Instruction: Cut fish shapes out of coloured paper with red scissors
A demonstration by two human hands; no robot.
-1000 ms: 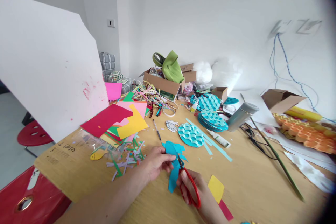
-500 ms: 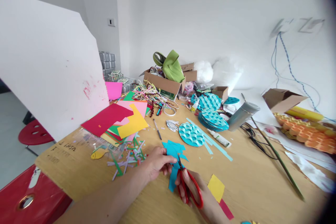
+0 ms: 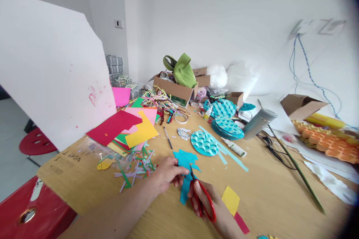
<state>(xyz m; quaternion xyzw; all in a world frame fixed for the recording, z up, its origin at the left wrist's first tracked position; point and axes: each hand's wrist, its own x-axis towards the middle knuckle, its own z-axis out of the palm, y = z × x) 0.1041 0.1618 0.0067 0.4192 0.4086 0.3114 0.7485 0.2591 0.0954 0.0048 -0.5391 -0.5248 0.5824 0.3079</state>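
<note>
Paper (image 3: 184, 160), blue and jagged, meets red-looped scissors (image 3: 210, 199).

Craft workspace: scissors (image 3: 212, 209); coloured paper (image 3: 113, 127), cut strips (image 3: 239, 163), decorated discs (image 3: 204, 144) across wooden table (image 3: 266, 190).

There was just one pair of red-handled scissors (image 3: 193, 183), plus one grey cylindrical flask (image 3: 259, 124), one slim pen (image 3: 168, 138), one long green stick (image 3: 295, 168), one flat yellow fish-shaped cutout (image 3: 105, 164), literally two red stools (image 3: 17, 203) and at least three brown cardboard boxes (image 3: 172, 89).
</note>
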